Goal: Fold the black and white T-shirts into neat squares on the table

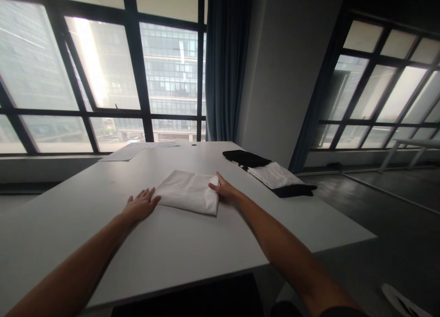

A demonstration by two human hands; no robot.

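A folded white cloth [187,191], shaped like a neat flat rectangle, lies on the white table [165,253] in front of me. Whether it is a garment cannot be made out. My left hand [141,204] rests flat with its fingers stretched, the fingertips and thumb at the cloth's left edge. At the right edge, my right hand [224,188] pinches the cloth, thumb on top and some fingers hidden beneath or behind the side.
Folded black cloth [247,158] and another folded white cloth [275,175] with black fabric under it lie along the table's right edge. Paper sheets [125,152] are at the far left. A blue curtain [225,69] and windows stand beyond the table.
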